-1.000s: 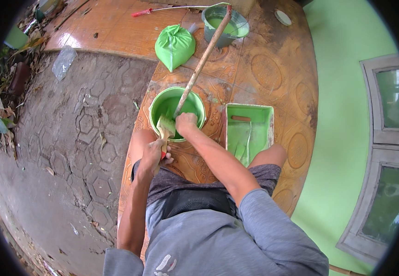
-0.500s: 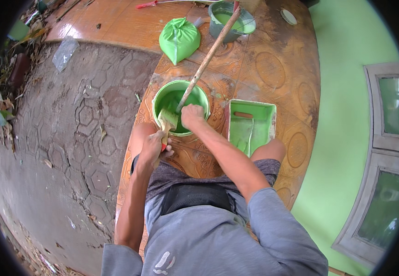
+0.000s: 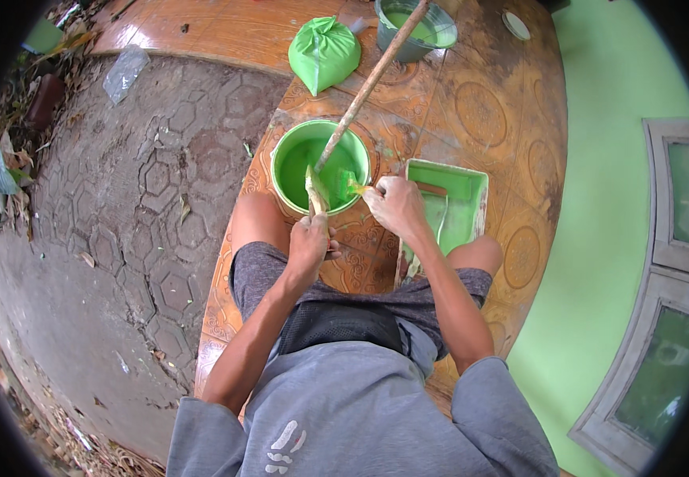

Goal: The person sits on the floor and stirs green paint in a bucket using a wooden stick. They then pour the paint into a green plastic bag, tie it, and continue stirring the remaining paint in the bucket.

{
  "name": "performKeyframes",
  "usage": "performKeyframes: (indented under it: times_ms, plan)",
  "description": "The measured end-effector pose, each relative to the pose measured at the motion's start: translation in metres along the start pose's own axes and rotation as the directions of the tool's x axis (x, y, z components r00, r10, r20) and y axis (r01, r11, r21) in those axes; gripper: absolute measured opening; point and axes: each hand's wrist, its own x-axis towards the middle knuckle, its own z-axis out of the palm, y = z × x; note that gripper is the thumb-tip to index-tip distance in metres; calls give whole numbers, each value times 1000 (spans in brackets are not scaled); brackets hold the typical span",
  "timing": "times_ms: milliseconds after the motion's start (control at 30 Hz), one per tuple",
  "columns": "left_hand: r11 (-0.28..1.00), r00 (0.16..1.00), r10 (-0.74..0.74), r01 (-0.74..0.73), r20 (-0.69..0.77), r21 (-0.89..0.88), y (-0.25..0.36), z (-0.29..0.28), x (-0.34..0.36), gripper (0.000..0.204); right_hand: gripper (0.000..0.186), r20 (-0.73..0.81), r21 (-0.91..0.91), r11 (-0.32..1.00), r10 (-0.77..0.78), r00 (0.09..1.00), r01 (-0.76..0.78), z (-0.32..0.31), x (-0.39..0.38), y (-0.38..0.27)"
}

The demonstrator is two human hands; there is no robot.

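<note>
In the left hand (image 3: 311,241), grips a paintbrush (image 3: 316,194), closed around the handle, with the brush's head pointing over the near rim of the green bucket (image 3: 288,163) at the centre of the frame. In the right hand (image 3: 397,208), pinches a small yellow-and-green tool (image 3: 357,189) between folded fingers, just at the bucket's right rim, with the green end over the mouth; cannot say for certain whether a second brush or a scraper, so small and paint-coated. Has drawn the right hand out of the bucket within the last second, away from the foot of the wooden stick (image 3: 372,84) and toward the paint tray (image 3: 465,215), right of centre. Has also turned the paintbrush, now nearly edge-on instead of broad face up. Judging from that, seems to have two tools in play, with work centred on the bucket rather than the tray. Leaves the stick slanting toward the upper right, held by neither hand.
</note>
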Motion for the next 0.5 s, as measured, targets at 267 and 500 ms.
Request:
performKeyframes:
  times_ms: [267, 500]
  plan:
    - [992, 997, -5, -5, 80, 128, -7, 28, 1, 34, 22, -130, 165, 946, -261, 957, 281, 31, -57, 13]
    - [993, 997, -60, 53, 58, 109, -8, 34, -1, 38, 20, -131, 130, 930, -328, 936, 344, 36, -70, 15]
